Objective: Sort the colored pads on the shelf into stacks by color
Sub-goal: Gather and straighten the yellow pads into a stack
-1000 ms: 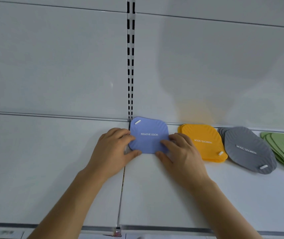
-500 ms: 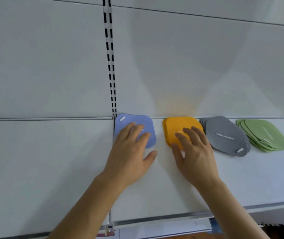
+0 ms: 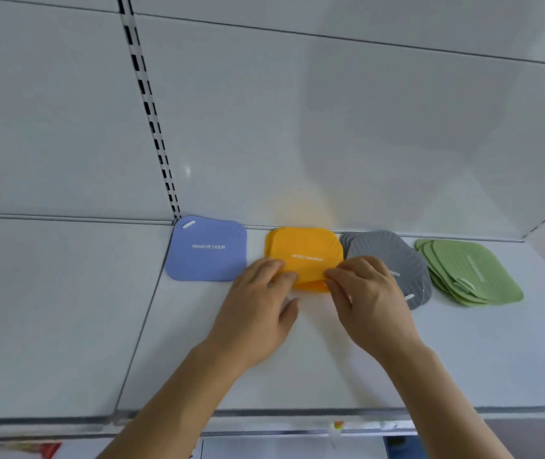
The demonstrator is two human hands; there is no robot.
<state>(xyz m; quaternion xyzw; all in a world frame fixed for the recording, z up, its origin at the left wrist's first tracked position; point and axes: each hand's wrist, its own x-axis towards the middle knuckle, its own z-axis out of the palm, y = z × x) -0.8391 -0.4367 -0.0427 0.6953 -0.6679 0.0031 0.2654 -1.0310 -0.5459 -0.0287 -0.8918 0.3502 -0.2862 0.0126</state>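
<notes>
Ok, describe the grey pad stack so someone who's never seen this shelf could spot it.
On the white shelf, four stacks of pads sit in a row along the back wall. The grey stack is third from the left, between orange and green. It's the only grey one.

The white metal shelf holds four soft pad stacks in a row: blue pads, orange pads, grey pads, green pads.

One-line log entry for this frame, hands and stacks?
left hand: grips orange pad stack | right hand: grips same stack | blue, grey, green stacks: untouched
</notes>
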